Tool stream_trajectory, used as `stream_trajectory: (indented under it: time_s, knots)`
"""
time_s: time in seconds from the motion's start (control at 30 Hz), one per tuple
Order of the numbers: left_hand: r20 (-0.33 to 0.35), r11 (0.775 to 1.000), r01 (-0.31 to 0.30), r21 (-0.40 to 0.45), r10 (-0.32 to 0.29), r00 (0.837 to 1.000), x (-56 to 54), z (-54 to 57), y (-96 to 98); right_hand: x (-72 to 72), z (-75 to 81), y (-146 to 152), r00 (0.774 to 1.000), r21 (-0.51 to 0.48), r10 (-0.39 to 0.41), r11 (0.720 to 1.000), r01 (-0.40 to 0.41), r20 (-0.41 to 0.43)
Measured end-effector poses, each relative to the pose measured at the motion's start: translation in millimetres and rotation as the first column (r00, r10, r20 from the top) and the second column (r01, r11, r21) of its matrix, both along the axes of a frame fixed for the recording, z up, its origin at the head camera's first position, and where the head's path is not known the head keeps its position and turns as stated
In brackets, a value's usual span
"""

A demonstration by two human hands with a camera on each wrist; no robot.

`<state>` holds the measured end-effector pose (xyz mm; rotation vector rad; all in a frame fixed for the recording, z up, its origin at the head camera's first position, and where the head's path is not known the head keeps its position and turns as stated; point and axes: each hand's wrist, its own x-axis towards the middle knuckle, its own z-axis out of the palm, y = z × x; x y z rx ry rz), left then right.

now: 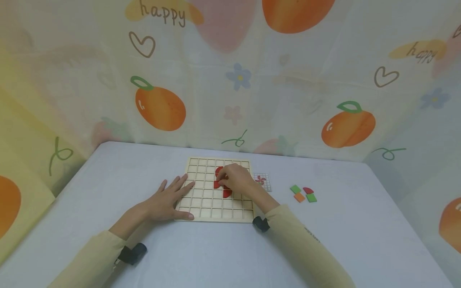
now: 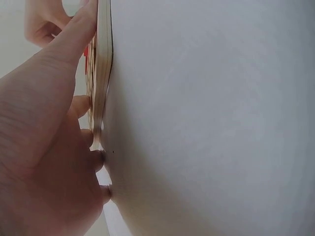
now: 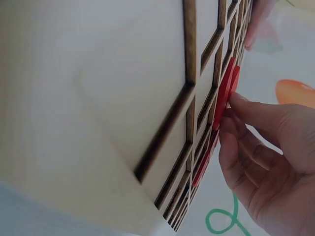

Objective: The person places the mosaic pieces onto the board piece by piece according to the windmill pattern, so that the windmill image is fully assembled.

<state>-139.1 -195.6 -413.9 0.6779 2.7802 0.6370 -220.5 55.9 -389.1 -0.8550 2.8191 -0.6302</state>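
A square wooden grid board point(image 1: 212, 214) lies on the table, with red tiles on its middle squares. One rounded red tile point(image 1: 227, 193) is below my right hand point(image 1: 237, 178), another red tile point(image 1: 218, 169) above its fingertips. In the right wrist view, thumb and fingers pinch a red tile point(image 3: 224, 93) at the board's surface; its far end is partly hidden. My left hand point(image 1: 163, 203) rests spread at the board's left edge. The left wrist view has its thumb point(image 2: 74, 37) along the board's near edge and other fingertips against the left side.
A small printed grid card point(image 1: 267, 182) with a coloured pattern lies at the board's right, partly behind my right wrist. Farther right are two green tiles point(image 1: 295, 189), an orange tile point(image 1: 299, 197) and a red quarter-circle tile point(image 1: 308, 191). A patterned cloth point(image 1: 281, 92) hangs behind the table.
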Motion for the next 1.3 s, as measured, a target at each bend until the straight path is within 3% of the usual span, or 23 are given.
stream_trajectory:
  time_s: [1.3]
  knots:
    - [0.007, 1.000, 0.006, 0.002, -0.006, 1.000, 2.2, 6.1, 0.5, 0.8, 2.9, -3.8, 1.000, 0.052, -0.006, 0.999, 0.005, 0.006]
